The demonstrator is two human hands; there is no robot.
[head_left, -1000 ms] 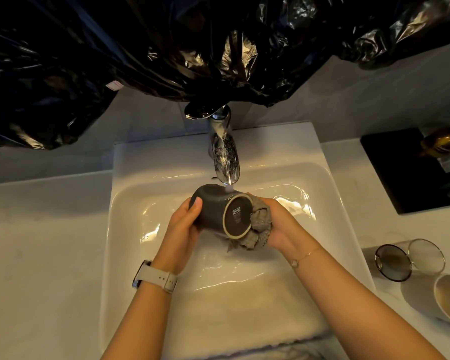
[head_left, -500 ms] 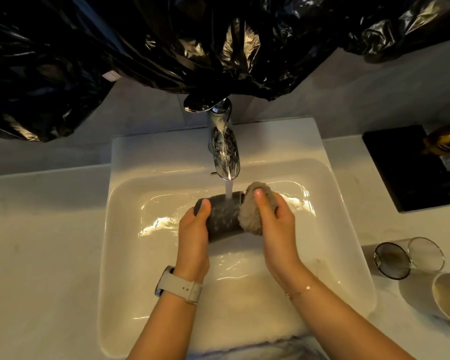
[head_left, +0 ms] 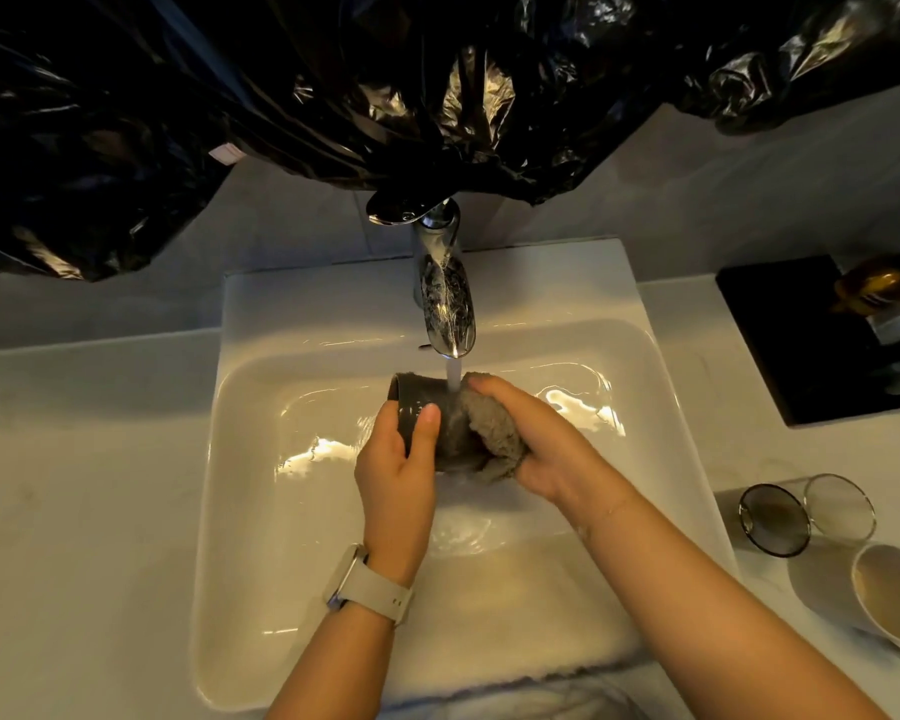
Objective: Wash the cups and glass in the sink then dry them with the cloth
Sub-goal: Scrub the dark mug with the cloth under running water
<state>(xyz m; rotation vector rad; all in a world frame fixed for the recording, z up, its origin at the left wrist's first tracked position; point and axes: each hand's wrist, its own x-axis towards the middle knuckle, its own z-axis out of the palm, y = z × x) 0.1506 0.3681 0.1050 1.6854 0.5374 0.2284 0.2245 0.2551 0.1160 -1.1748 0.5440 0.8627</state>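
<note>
A dark grey cup (head_left: 421, 402) lies on its side over the white sink (head_left: 250, 459), under the water running from the chrome tap (head_left: 445, 298). My left hand (head_left: 396, 475) grips the cup around its body, thumb on top. My right hand (head_left: 541, 444) holds a grey cloth (head_left: 489, 433) pressed against the cup's right end. A clear glass (head_left: 806, 514) lies on its side on the counter at the right. A white cup (head_left: 889, 595) stands just in front of the glass.
Black plastic sheeting (head_left: 385, 85) hangs over the wall above the tap. A black tray (head_left: 791, 335) with a brown bottle (head_left: 884, 278) sits at the back right of the counter. The pale counter (head_left: 84, 485) stretches left of the sink.
The cup's base faced me a second ago; it is now turned so its side faces up under the stream. My right hand has slid the cloth round the cup's right end.
</note>
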